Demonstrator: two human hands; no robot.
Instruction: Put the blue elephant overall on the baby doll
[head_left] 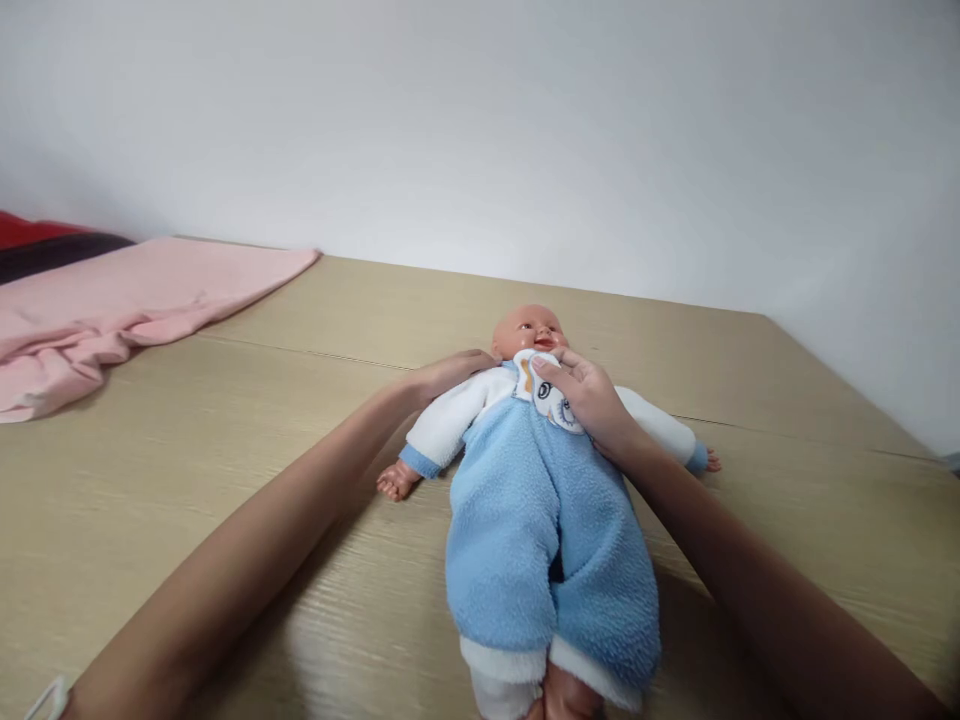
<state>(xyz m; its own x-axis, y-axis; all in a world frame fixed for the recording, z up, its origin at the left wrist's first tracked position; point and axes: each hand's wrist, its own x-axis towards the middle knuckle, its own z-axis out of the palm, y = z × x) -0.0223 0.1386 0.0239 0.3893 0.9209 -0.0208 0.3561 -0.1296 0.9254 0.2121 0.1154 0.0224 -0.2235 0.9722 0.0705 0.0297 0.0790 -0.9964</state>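
A bald baby doll (pixel 527 330) lies on its back on the table, head away from me and legs towards me. It wears a fleecy blue outfit (pixel 502 520) with white sleeves, blue cuffs and white leg ends. On its chest is a white cartoon-face bib patch (pixel 529 374). My left hand (pixel 459 370) curls over the shoulder at the neckline, its fingertips partly hidden by the doll. My right hand (pixel 592 395) is closed at the top of the chest, thumb on the patch and fingers by the chin. Both doll arms stretch out sideways.
The light wooden table (pixel 360 310) has a seam running across it. A crumpled pink cloth (pixel 165 290) lies at the left, with a red and black item (pixel 45 240) behind it. A white wall (pixel 480 140) stands behind the table.
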